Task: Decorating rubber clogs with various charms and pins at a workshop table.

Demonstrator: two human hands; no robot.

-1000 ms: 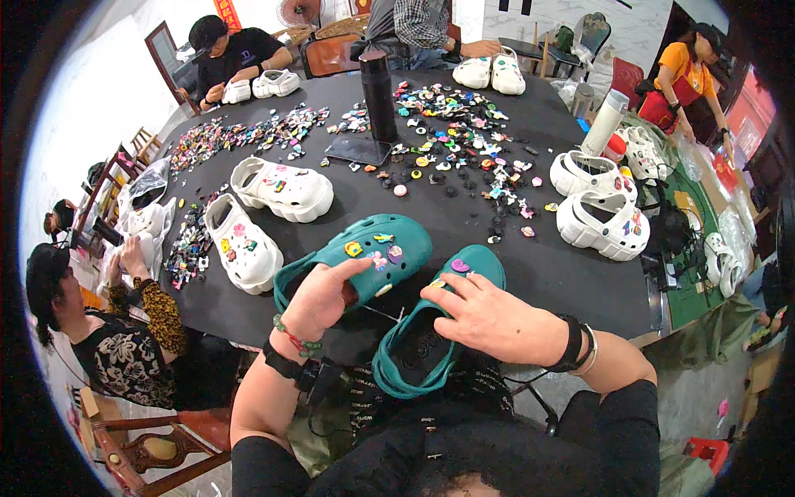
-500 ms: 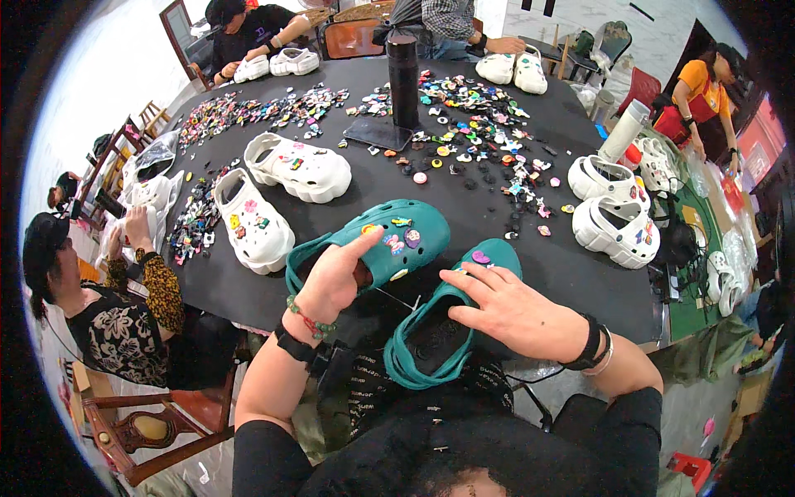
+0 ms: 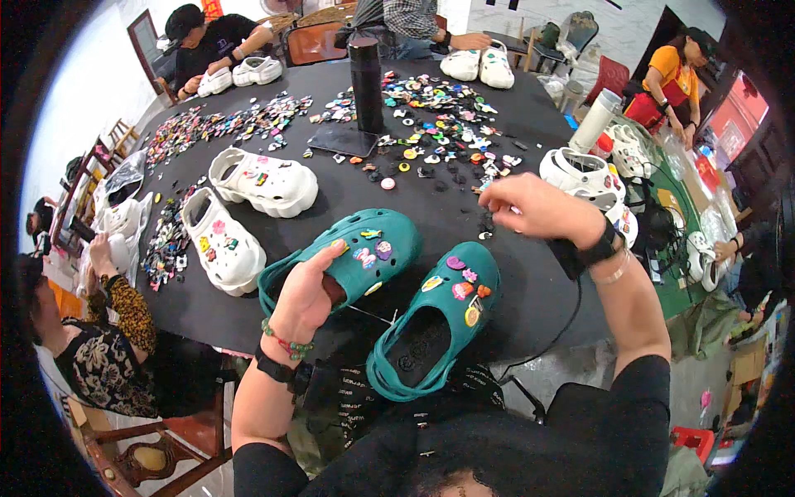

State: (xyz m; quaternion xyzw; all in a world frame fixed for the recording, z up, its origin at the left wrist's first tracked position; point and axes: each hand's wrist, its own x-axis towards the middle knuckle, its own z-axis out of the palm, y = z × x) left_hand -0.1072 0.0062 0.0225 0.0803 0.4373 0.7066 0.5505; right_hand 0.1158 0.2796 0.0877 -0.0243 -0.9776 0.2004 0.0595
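We gripped the left teal foam clog (image 3: 352,261) at its opening with our left hand (image 3: 306,294). Our right hand (image 3: 538,207), fingers pinched, reached among loose small colourful shoe charms (image 3: 451,145) on the round black table (image 3: 530,290); whether it held one we couldn't tell. Pressing a charm into a clog hole likely called for firm aim.

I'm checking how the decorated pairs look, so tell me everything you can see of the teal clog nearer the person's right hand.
The right teal clog looks like moulded foam or rubber, with a rounded toe, an open heel and a strap around the back. About five small colourful charms sit on its toe. It lies upright on the black table, toe pointing away, heel over the near edge, beside the other teal clog. No hand touches it; the right hand is raised beyond its toe.
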